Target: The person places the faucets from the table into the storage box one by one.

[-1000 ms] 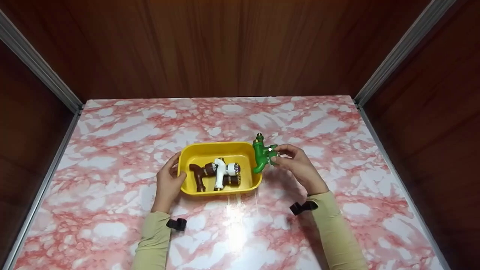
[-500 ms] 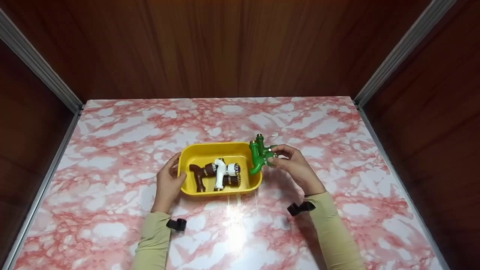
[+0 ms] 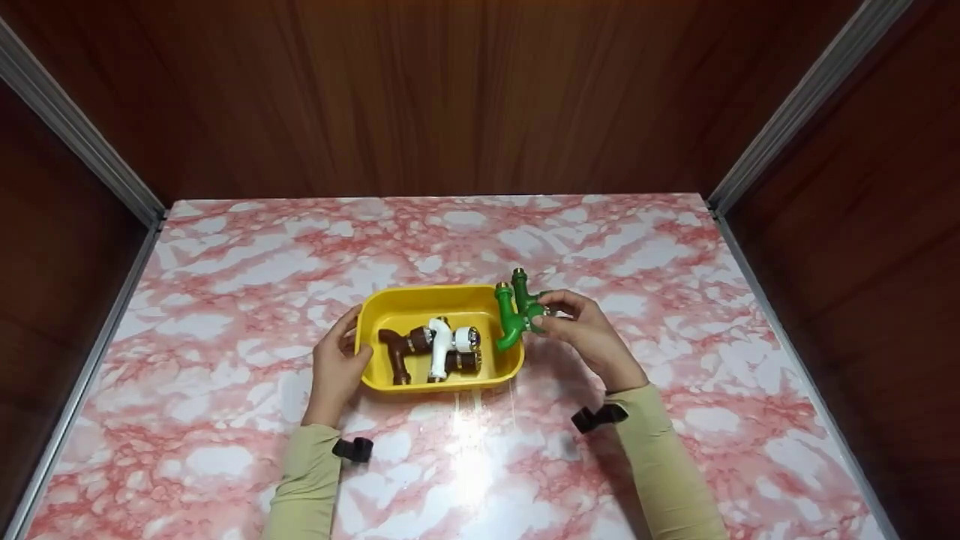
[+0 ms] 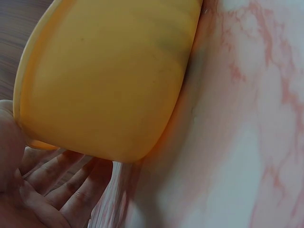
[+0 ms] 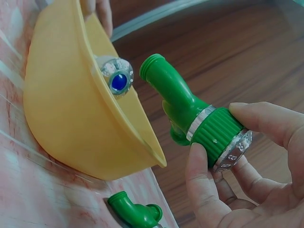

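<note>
At the left end of a yellow plastic tub (image 3: 409,300), my left hand (image 3: 337,371) grips the wall, thumb over the rim and fingers outside. My right hand (image 3: 589,337) pinches a green tap (image 5: 175,95) by its ribbed knob, holding it raised at the tub's right rim. Inside the tub lie a brown tap (image 3: 394,349), a white tap (image 3: 440,356) and a second brown tap (image 3: 463,362), partly hidden under the white one. Another green tap (image 5: 133,211) lies on the table beside the tub, partly covered in the head view by the held one.
The table (image 3: 225,337) has a pink and white marbled top. Dark wood-grain panels (image 3: 450,97) enclose its back and both sides, with metal strips (image 3: 810,97) at the corners. A black band (image 3: 352,450) sits on each sleeve near the wrist.
The right hand has shifted a little left, bringing the held green tap over the tub's right rim. More of the green tap behind it now shows. The left hand and tub stay put.
</note>
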Available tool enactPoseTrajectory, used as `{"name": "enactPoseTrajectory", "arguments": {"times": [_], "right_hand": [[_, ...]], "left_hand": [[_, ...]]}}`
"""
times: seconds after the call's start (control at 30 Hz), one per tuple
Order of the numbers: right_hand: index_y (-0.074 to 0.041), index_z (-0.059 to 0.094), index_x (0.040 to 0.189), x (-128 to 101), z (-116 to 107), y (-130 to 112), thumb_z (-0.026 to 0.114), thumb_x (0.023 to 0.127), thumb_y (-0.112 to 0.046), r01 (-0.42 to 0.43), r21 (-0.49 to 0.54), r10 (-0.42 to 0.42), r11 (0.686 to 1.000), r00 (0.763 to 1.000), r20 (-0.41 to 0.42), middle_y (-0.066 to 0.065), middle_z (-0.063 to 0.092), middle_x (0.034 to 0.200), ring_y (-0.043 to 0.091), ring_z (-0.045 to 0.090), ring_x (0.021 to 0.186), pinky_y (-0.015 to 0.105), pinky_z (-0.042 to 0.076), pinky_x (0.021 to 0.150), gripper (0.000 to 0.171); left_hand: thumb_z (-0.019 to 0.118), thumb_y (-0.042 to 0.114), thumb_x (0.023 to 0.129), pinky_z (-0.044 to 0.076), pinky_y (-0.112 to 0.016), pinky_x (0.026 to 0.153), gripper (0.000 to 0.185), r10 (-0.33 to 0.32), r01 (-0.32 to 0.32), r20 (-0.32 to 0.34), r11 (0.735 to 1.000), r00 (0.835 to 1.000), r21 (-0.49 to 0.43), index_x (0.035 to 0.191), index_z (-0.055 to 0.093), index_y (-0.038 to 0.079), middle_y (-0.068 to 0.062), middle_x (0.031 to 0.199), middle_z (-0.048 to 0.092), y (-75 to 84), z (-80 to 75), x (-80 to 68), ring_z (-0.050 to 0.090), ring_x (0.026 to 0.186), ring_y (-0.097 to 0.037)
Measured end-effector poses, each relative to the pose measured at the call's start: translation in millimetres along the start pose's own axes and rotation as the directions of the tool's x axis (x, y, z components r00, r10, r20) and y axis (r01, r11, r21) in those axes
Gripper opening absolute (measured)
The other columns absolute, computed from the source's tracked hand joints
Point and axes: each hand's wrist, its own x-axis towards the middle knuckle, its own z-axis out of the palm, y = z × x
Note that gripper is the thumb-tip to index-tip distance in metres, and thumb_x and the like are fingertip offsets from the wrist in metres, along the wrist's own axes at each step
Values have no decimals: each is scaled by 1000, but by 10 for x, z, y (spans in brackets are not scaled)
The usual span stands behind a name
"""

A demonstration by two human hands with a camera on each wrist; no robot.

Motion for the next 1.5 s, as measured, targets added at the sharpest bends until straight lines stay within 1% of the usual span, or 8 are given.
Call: {"name": "enactPoseTrajectory", "arguments": {"times": [0.13, 0.3, 0.5, 0.7, 0.9, 1.1, 1.33, 1.5], "right_hand": [[5, 59, 112, -1, 7, 7, 75, 81, -8, 2, 8, -2, 1000, 1000, 2, 20, 52, 109, 29, 56, 93, 61, 41, 92, 38], [6, 59, 111, 7, 18, 21, 75, 80, -5, 5, 25, -5, 1000, 1000, -1, 20, 52, 108, 28, 55, 92, 61, 41, 92, 36], [8, 57, 112, 9, 45, 10, 73, 81, -3, 5, 4, -5, 1000, 1000, 7, 20, 53, 108, 28, 55, 93, 55, 47, 89, 36], [9, 56, 113, 21, 75, 6, 71, 83, -2, -4, 8, 3, 1000, 1000, 24, 21, 53, 107, 30, 56, 93, 53, 49, 87, 36], [9, 56, 111, 31, 126, 1, 74, 81, -4, 0, 28, -1, 1000, 999, 37, 20, 55, 104, 27, 60, 89, 42, 54, 79, 37], [10, 54, 113, 40, 172, -5, 70, 83, 1, -29, 45, 27, 999, 999, 43, 18, 55, 103, 23, 61, 84, 33, 55, 72, 35], [9, 54, 116, 47, 201, -9, 68, 85, 1, -37, 45, 35, 998, 998, 50, 16, 56, 102, 23, 60, 83, 33, 55, 70, 35], [8, 54, 115, 54, 220, 1, 70, 84, -2, -52, 36, 50, 998, 997, 53, 17, 56, 104, 23, 60, 80, 32, 54, 69, 36]], "left_hand": [[58, -14, 78, 51, -23, 75, 64, 4, -4, 0, 1000, 1000, 3, 137, 55, 11, -17, 122, 60, -5, -2, 3, 62, 97, -32], [58, -14, 78, 51, -24, 76, 63, -3, 3, 2, 1000, 1000, 25, 137, 55, 11, -16, 121, 60, -7, -6, 5, 62, 96, -30], [58, -13, 78, 51, -22, 73, 63, 9, -9, -7, 999, 1000, 34, 136, 55, 10, -17, 120, 60, -5, 1, 4, 62, 95, -30], [59, -14, 77, 51, -22, 73, 64, 12, -12, -14, 1000, 1000, 23, 136, 55, 10, -17, 120, 61, -5, 3, 5, 63, 95, -31], [59, -13, 79, 51, -21, 72, 63, -7, 7, -3, 1000, 1000, 27, 137, 54, 12, -15, 122, 60, 11, -2, 4, 62, 96, -30], [59, -13, 79, 51, -21, 73, 64, -16, 15, 6, 1000, 1000, 27, 137, 54, 12, -14, 122, 60, 12, -4, 6, 62, 97, -29], [59, -13, 79, 51, -22, 73, 63, -7, 7, 4, 1000, 1000, 27, 137, 54, 12, -14, 122, 60, 6, -1, 8, 62, 96, -29], [59, -13, 79, 51, -21, 71, 63, -3, 3, 7, 1000, 1000, 23, 138, 53, 12, -15, 122, 60, 3, 0, 4, 62, 96, -30]]}}
